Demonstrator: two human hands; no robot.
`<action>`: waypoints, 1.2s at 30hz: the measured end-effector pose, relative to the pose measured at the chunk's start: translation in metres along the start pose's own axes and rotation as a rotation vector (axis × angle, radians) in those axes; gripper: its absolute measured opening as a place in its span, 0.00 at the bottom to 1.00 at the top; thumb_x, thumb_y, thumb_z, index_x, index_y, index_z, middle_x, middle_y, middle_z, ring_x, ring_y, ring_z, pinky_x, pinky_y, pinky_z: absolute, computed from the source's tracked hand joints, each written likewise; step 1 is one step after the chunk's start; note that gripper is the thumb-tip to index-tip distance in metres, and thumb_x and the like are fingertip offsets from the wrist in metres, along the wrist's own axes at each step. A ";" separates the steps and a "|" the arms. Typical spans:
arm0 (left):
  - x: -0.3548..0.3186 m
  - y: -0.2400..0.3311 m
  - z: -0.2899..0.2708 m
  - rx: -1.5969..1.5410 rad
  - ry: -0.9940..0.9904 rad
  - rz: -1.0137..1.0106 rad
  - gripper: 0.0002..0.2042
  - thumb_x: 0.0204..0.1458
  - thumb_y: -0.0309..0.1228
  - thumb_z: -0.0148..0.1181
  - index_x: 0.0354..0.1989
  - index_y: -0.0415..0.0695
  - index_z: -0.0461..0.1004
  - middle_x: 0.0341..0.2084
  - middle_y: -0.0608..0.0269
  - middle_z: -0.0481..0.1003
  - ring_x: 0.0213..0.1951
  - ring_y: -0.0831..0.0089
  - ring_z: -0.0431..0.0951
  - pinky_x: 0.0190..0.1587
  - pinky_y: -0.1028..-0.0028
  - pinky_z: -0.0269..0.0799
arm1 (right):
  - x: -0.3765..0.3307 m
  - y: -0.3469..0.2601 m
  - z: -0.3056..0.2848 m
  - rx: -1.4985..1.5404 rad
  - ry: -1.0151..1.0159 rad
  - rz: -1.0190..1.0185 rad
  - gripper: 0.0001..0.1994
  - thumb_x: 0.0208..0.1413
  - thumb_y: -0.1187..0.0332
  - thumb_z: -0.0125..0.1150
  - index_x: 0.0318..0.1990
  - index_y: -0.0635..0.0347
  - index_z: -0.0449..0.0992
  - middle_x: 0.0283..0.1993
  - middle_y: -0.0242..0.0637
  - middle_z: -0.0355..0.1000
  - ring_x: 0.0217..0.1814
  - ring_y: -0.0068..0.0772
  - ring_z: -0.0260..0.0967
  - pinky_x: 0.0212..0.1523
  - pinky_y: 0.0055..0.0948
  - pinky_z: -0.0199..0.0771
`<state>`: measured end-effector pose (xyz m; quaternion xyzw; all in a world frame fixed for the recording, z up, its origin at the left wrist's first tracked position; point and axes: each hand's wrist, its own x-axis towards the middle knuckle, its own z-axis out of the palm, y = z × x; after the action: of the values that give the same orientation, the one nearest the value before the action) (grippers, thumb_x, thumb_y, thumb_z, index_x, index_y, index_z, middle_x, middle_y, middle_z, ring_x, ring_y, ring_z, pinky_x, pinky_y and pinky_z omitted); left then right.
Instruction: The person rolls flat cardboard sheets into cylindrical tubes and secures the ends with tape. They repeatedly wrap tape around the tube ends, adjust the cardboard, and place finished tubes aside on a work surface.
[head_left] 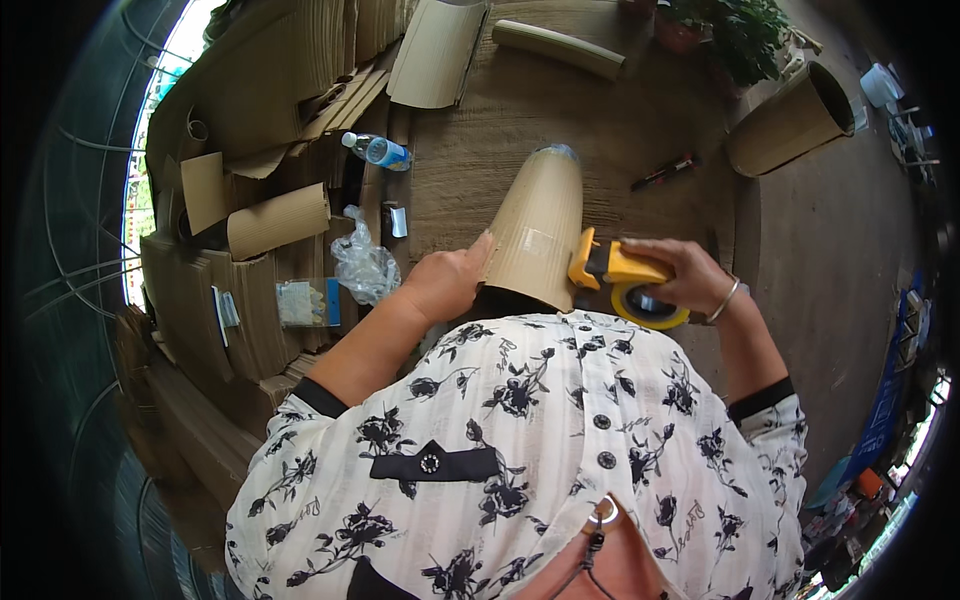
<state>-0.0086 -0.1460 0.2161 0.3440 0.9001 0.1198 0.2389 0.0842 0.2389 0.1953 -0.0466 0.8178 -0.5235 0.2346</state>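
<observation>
Two hands work on one rolled cardboard tube [537, 225], a tapered corrugated sleeve that stands on the burlap-covered work surface [480, 160] right in front of the person, its near end against their chest and its far end capped with a bit of clear film. The left hand [445, 282] grips the tube's left edge, fingers wrapped over the cardboard near its lower end. The right hand [680, 270] is clenched around a yellow tape dispenser [615, 275], whose nose presses against the tube's right side; a thin bangle sits on that wrist.

Just left of the left hand lies a crumpled clear plastic bag [362, 265], and beside that a small clear box [305, 302] with pale contents. Farther up the surface a plastic water bottle [378, 151] lies on its side. A red and black marker [664, 172] rests on the burlap to the right of the tube, well apart from it. Another rolled cardboard tube [790, 122], open-ended, lies at the upper right, near potted plants [735, 35]. Stacks of flat and curled corrugated sheets [260, 120] crowd the left side, with one short roll [278, 220] lying among them.
</observation>
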 end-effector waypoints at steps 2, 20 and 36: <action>-0.020 -0.026 0.032 -0.183 0.160 -0.054 0.28 0.59 0.27 0.55 0.70 0.38 0.61 0.42 0.38 0.81 0.43 0.41 0.82 0.47 0.53 0.79 | 0.000 0.004 0.009 0.038 -0.023 0.070 0.36 0.41 0.85 0.72 0.64 0.55 0.76 0.62 0.39 0.77 0.62 0.33 0.75 0.66 0.31 0.72; -0.083 -0.109 0.104 -0.378 0.345 -0.156 0.33 0.62 0.38 0.59 0.73 0.40 0.58 0.53 0.37 0.77 0.51 0.44 0.80 0.53 0.57 0.77 | 0.101 -0.094 0.027 -0.609 -0.371 0.052 0.28 0.52 0.66 0.62 0.63 0.33 0.76 0.63 0.23 0.75 0.60 0.38 0.75 0.60 0.37 0.76; -0.079 -0.102 0.061 -0.317 0.240 -0.206 0.36 0.58 0.27 0.58 0.76 0.46 0.53 0.48 0.34 0.78 0.50 0.37 0.78 0.51 0.54 0.76 | 0.151 -0.097 0.028 -0.703 -0.412 -0.099 0.30 0.50 0.63 0.65 0.64 0.26 0.75 0.56 0.27 0.80 0.53 0.40 0.79 0.53 0.39 0.80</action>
<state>0.0170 -0.2714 0.1527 0.1919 0.9224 0.2748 0.1922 -0.0541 0.1229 0.2205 -0.2671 0.8794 -0.2027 0.3380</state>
